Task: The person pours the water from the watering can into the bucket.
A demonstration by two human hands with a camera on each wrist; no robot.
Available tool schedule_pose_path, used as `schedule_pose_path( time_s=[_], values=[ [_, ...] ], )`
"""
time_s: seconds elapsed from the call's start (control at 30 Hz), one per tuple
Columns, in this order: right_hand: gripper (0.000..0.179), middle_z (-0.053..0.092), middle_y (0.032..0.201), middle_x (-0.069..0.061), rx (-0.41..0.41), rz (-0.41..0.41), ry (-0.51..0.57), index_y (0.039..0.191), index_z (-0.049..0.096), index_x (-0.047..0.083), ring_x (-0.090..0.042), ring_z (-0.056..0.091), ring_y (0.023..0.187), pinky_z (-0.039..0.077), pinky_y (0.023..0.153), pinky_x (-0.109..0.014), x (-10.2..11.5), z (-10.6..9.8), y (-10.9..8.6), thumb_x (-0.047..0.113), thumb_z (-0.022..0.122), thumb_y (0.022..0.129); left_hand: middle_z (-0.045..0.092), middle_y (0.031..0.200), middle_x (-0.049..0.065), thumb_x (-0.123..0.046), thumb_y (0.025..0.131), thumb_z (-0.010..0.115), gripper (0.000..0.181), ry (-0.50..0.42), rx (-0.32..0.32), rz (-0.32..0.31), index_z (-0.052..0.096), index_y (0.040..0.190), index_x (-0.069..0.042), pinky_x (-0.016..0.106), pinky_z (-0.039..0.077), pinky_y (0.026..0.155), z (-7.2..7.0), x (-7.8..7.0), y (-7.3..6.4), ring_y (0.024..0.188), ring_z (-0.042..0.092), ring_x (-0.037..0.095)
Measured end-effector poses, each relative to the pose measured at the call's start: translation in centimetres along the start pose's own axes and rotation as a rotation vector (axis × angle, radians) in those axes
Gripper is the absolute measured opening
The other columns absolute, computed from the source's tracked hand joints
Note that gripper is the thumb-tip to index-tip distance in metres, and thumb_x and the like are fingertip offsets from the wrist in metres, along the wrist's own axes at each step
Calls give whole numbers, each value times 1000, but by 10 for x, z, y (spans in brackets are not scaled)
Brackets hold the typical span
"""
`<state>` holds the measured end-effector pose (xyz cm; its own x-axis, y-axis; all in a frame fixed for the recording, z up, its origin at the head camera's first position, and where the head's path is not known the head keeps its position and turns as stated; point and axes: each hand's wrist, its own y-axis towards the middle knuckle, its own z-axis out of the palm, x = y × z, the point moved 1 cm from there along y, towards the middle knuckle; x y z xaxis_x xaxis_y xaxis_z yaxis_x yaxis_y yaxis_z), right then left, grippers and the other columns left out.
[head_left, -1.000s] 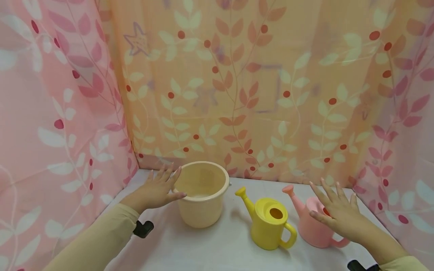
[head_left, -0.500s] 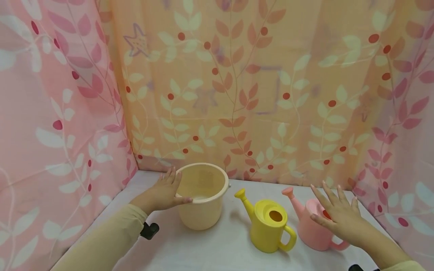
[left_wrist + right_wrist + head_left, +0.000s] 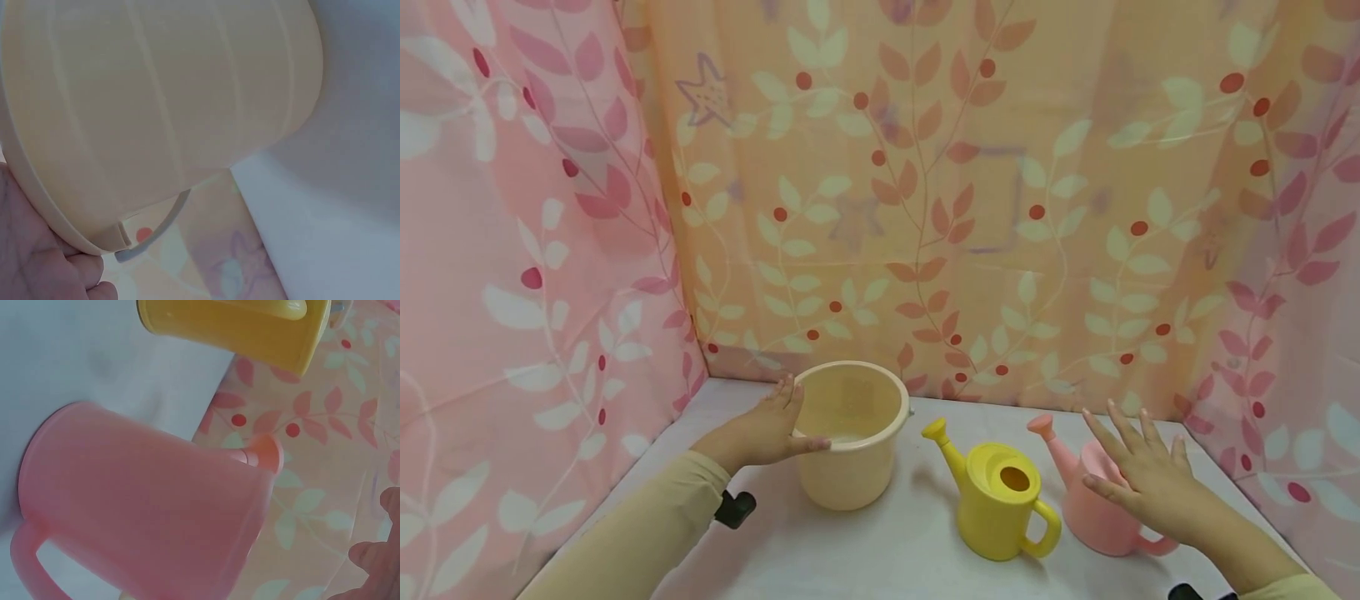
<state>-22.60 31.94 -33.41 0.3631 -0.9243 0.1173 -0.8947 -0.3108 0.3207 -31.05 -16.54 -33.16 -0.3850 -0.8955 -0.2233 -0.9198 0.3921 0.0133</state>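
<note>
My left hand [image 3: 763,429] lies at the left side of a cream plastic bucket [image 3: 847,475], its fingers extended along the rim and its thumb near the front edge. In the left wrist view, the palm [image 3: 25,231] meets the rim of the bucket [image 3: 156,100], and a grey handle [image 3: 159,232] hangs down beyond. My right hand [image 3: 1153,479] is spread over a pink watering can [image 3: 1093,517], covering part of its top. The right wrist view has the pink watering can [image 3: 144,500] apart from the fingertips [image 3: 369,556]. Nothing is held in that hand.
Between the bucket and the pink can stands a yellow watering can [image 3: 992,517], spout to the left. All stand on a white-covered table [image 3: 820,558]. A leaf-patterned orange curtain [image 3: 865,217] rises behind, with pink curtains [image 3: 550,317] at the sides.
My left hand has moved right and slightly down onto the bucket's rim. The right hand stays spread over the pink watering can, nearly still. Bucket and both cans keep their places.
</note>
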Motion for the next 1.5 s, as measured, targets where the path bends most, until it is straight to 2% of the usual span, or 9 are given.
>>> schedule_pose_path(
  time_s=[0.53,0.7,0.83,1.07,1.17,1.3,1.33,1.43,1.5],
  values=[
    [82,-3,152,-17,-6,-15,74,148,4,27,-51,-9,132,-17,87,-72,6,2,3,43,57,88,-5,149,27,-78,71,46,119,-23,6,-10,8,142,9,50,12,109,-1,0,0,138,-3,36],
    [81,-1,152,-18,-6,-33,219,148,7,26,-49,-7,133,-9,93,-71,11,3,2,36,60,87,-6,149,26,-79,70,45,119,-15,15,-16,8,143,8,49,12,109,-1,0,0,138,-3,35],
    [79,1,152,-16,18,-47,359,148,10,27,-50,-5,133,1,90,-75,17,7,-1,31,61,87,-5,148,28,-78,71,46,119,-17,14,-8,9,142,10,50,11,109,-3,-1,0,137,-2,37],
    [78,3,153,-12,76,1,454,147,11,30,-46,-2,134,13,85,-76,24,14,-3,32,61,87,-4,148,29,-75,72,47,117,-16,12,-6,11,141,12,50,12,109,-5,-3,-1,137,0,39],
    [78,6,152,-15,100,28,478,147,8,34,-47,6,133,16,84,-75,28,18,-5,33,59,88,-4,148,29,-75,72,48,117,-19,12,-10,11,141,12,50,12,109,-5,-4,-1,137,0,39],
    [76,16,149,-19,80,19,483,147,8,32,-43,24,126,27,83,-71,33,27,-10,31,58,89,-4,148,29,-76,72,48,117,-21,16,-13,11,141,11,51,12,109,-5,-4,-1,137,0,39],
    [75,18,149,-18,68,18,481,147,10,31,-36,25,129,30,84,-70,34,30,-12,30,58,90,-4,148,29,-76,72,48,117,-20,16,-12,11,141,11,50,12,109,-5,-4,-1,137,0,38],
    [73,25,148,-12,25,10,542,147,15,27,-9,30,129,40,95,-46,34,42,-14,25,60,89,-5,148,28,-76,72,47,117,-15,17,-14,11,141,11,50,13,109,-5,-3,-1,137,0,38],
    [72,31,145,-12,1,22,608,147,18,26,7,33,121,41,93,-26,32,50,-15,22,61,89,-5,148,27,-77,72,46,117,-9,20,-13,10,142,11,50,12,109,-5,-3,-1,138,-1,37]
  ],
)
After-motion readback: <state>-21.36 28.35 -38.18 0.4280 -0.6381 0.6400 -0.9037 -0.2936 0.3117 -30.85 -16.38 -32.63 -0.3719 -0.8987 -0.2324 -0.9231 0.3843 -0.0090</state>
